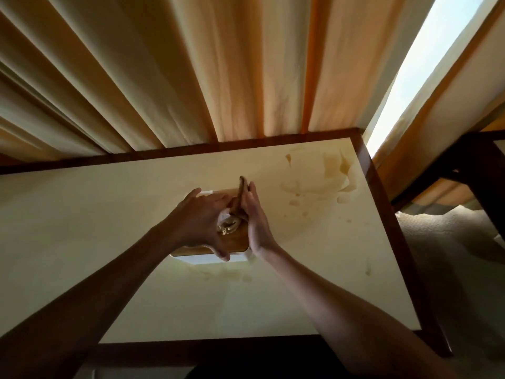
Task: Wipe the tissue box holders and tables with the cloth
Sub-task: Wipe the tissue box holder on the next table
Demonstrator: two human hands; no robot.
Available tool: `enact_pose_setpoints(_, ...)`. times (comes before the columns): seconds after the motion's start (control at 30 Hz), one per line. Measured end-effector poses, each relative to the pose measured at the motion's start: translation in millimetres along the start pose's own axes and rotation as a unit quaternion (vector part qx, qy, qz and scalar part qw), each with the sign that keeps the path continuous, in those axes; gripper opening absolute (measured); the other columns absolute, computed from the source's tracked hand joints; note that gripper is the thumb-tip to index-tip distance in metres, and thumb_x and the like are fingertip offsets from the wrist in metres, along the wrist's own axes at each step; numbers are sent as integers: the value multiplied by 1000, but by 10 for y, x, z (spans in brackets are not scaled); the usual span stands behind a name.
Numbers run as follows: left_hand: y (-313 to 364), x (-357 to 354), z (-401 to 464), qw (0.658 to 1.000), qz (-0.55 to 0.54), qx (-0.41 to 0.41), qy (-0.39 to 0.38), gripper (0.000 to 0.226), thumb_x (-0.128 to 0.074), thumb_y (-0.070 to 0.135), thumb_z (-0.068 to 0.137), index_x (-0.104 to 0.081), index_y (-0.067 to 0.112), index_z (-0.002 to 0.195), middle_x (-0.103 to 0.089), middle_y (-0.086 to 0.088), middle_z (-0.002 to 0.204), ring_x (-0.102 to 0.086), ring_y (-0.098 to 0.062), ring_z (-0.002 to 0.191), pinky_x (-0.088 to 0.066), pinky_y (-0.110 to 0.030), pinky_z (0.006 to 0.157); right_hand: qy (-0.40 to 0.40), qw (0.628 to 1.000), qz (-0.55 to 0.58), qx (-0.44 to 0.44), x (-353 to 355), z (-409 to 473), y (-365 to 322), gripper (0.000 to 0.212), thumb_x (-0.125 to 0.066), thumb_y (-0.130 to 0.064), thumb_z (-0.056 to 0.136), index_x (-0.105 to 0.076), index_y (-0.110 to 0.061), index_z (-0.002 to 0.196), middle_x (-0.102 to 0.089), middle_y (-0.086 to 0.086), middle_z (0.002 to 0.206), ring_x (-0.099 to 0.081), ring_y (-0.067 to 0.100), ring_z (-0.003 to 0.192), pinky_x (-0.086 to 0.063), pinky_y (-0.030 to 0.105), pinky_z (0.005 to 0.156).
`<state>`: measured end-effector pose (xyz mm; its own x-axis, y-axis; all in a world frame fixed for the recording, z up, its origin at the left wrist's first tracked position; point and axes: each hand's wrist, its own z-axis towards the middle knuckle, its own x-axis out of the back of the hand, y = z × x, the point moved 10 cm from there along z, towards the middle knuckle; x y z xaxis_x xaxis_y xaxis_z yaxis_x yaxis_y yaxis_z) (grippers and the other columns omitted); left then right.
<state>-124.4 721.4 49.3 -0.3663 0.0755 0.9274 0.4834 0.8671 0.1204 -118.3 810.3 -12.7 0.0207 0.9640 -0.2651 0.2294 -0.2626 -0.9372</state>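
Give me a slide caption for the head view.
Both hands on a wooden-topped tissue box holder on a stained cream table.

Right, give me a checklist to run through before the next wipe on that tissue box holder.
1. Tissue box holder steadied by left hand: ok.
2. Cloth under right hand, against the holder: ok.
3. Holder flat on the table: ok.
4. Holder's right side clean: cannot tell, hand covers it.
5. Table clean: not ok, wet stains at far right corner and by the holder's near edge.
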Motion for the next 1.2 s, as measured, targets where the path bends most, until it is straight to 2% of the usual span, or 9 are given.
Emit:
enact_pose_setpoints(0.1,-59,-51,-9,999,23,25,-13,127,-71,84,45,-27,25,149,-37,7,155,-37,-14,139,-13,-45,120,-21,999,2,-30,17,-102,361,83,-43,-79,87,-24,-38,157,-40,-4,156,-38,18,144,-39,49,114)
enact_pose_setpoints(0.2,-52,-44,-13,999,30,34,-16,129,-72,83,46,-23,25,150,-36,6,155,-37,-15,139,-12,-47,120,-19,999,-31,-33,55,-418,561,85,-46,-83,82,-19,-48,155,-29,-17,161,-20,15,151,-28,47,119)
enact_pose_setpoints(0.27,-27,-17,-31,999,29,36,-15,130,-74,82,47,-22,25,151,-37,7,155,-38,-15,140,-12,-48,120,-20,998,-44,-29,35,-583,528,88,-61,-75,77,-26,-48,153,-41,-9,154,-34,15,144,-32,46,118)
enact_pose_setpoints(0.33,-15,-4,-43,999,25,37,-11,129,-75,81,46,-24,25,150,-39,8,154,-38,-14,139,-13,-48,120,-18,999,1,-44,28,-677,476,87,-76,-44,73,-36,-41,151,-54,2,143,-53,18,131,-43,44,112)
enact_pose_setpoints(0.47,-29,-29,-38,998,39,48,-19,131,-73,83,43,-25,23,149,-41,6,152,-42,-16,136,-14,-48,119,65,965,215,-135,63,-748,332,52,-48,-1,81,-62,-11,129,-69,12,125,-63,26,118,-49,39,101)
enact_pose_setpoints(0.6,-6,-26,-16,996,52,57,-36,132,-75,81,42,-28,21,148,-46,3,150,-46,-19,133,-16,-47,119,144,894,361,-223,143,-855,302,41,-37,-4,91,-63,2,123,-70,21,119,-69,29,99,-54,33,77)
enact_pose_setpoints(0.77,62,16,-60,995,77,39,-49,129,-80,75,46,-24,23,150,-45,3,150,-45,-21,134,-24,-45,115,148,853,435,-246,387,-971,110,29,-39,-13,95,-63,-2,105,-74,24,97,-64,38,96,-50,51,79)
enact_pose_setpoints(1.03,86,-52,-213,953,264,-56,-137,133,-82,65,59,12,45,151,16,-3,164,25,-33,147,0,-66,113,197,843,463,-191,829,-881,88,29,-38,-15,97,-62,-5,110,-63,23,117,-59,41,102,-42,61,97)
enact_pose_setpoints(1.2,87,-48,-302,980,146,-13,-137,134,-78,74,55,20,56,144,32,-5,158,37,-35,140,10,-69,109,206,844,458,-189,911,-851,171,31,-38,-16,96,-61,-7,114,-62,22,119,-59,41,105,-39,62,104)
